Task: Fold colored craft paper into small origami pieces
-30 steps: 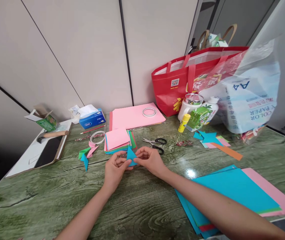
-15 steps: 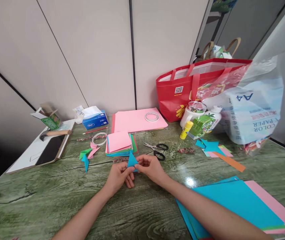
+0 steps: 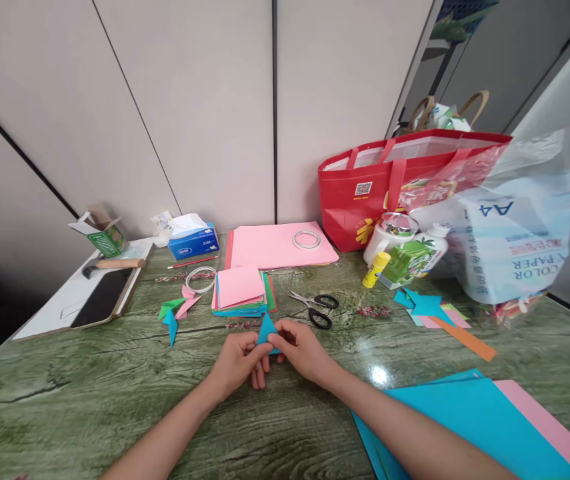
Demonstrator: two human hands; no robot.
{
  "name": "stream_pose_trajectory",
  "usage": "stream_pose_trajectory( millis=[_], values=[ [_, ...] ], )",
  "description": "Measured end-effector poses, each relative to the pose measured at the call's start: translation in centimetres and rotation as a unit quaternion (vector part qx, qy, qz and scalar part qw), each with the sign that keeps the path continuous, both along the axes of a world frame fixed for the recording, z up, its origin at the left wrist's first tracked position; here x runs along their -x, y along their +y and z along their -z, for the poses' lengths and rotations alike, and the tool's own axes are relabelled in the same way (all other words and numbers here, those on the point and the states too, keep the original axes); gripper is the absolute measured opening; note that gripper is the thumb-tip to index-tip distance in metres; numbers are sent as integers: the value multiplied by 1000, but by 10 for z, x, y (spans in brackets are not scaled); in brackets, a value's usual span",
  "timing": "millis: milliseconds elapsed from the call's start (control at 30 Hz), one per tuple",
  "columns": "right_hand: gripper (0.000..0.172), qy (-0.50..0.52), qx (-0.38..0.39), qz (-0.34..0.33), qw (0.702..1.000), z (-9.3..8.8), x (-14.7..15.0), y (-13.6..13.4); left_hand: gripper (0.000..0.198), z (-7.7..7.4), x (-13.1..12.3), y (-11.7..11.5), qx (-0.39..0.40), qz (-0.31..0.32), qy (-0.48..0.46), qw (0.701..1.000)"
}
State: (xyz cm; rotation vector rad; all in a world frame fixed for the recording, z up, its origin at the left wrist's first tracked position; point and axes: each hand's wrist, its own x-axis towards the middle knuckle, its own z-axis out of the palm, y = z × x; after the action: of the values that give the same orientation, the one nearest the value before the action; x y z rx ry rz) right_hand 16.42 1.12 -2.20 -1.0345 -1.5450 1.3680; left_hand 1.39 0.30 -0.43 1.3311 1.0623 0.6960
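Observation:
A small folded blue paper piece [image 3: 266,329], triangular with its tip up, is pinched between both hands just above the green tabletop [image 3: 115,393]. My left hand [image 3: 239,361] grips its left side with closed fingers. My right hand [image 3: 303,348] pinches its right side. Just beyond the hands lies a stack of small coloured paper squares [image 3: 241,290] with a pink one on top. Black-handled scissors [image 3: 317,308] lie to the right of that stack.
Folded green, pink and blue pieces [image 3: 175,311] lie left. Large blue and pink sheets [image 3: 475,427] cover the near right. Further back are pink sheets [image 3: 275,245] with a tape ring [image 3: 307,239], a tissue box [image 3: 192,241], a glue stick [image 3: 375,269], a red bag [image 3: 395,180] and a paper pack [image 3: 509,240].
Both hands have closed in tighter on the blue piece and sit lower in the picture. The view has tilted up slightly. Nothing on the table has moved.

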Motion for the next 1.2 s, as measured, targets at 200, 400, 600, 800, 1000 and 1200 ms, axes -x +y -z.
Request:
stream_pose_trajectory(
  millis=[200,400,600,800,1000,1200],
  values=[
    [25,31,25,-3,999,-4,1,1,35,-4,-1,2,-9,-67,-28,997],
    [27,50,58,19,997,-5,-2,1,33,-7,-3,1,-14,-75,-24,997],
    [29,73,47,6,996,-6,-6,5,33,-3,0,2,-25,-74,-26,997],
    [28,81,47,23,995,-6,-4,5,34,-5,0,3,-29,-56,-21,998],
    [28,80,53,42,994,-2,-5,7,30,-7,-3,4,-59,-60,6,996],
    [26,54,42,40,997,-3,-4,5,26,-6,1,5,-67,-63,8,996]
  ],
)
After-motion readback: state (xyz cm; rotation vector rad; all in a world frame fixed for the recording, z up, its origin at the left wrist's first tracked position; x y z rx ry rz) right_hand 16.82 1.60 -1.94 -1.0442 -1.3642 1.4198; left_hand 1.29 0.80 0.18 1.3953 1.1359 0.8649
